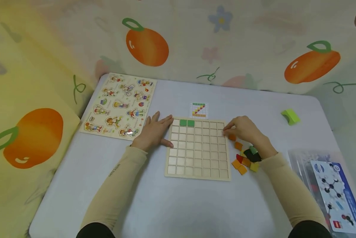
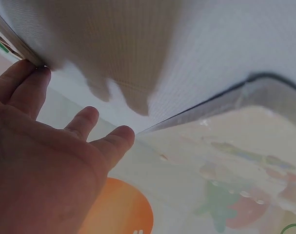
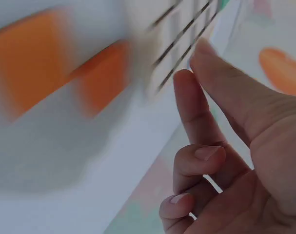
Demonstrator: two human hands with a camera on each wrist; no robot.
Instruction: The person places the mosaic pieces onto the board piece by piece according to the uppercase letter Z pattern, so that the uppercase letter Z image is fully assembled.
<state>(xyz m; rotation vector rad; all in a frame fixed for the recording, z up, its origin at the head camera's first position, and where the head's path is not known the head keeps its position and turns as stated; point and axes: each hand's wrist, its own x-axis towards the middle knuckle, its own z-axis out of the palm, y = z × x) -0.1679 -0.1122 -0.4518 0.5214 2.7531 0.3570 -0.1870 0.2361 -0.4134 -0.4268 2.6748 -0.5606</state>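
A square wooden grid board [image 1: 197,177] lies on the table, with two green tiles [image 1: 187,123] side by side in its top row. My left hand [image 1: 155,132] rests at the board's left edge, fingers spread, fingertips and thumb touching the frame. In the left wrist view, that hand's fingertips meet the board's edge. Over the board's right edge is my right hand [image 1: 244,129], thumb and forefinger close together, other fingers curled. The right wrist view shows nothing between those fingertips. Loose orange tiles [image 1: 238,145] lie just below the right hand, beside yellow, red, black and green ones.
A small card [image 1: 199,110] with a coloured grid pattern lies behind the board. At the left is a sheet of cartoon figures [image 1: 118,104]. A green arched block [image 1: 291,116] sits at the back right. A clear box [image 1: 300,165] with a molecule-printed booklet [image 1: 334,195] stands front right.
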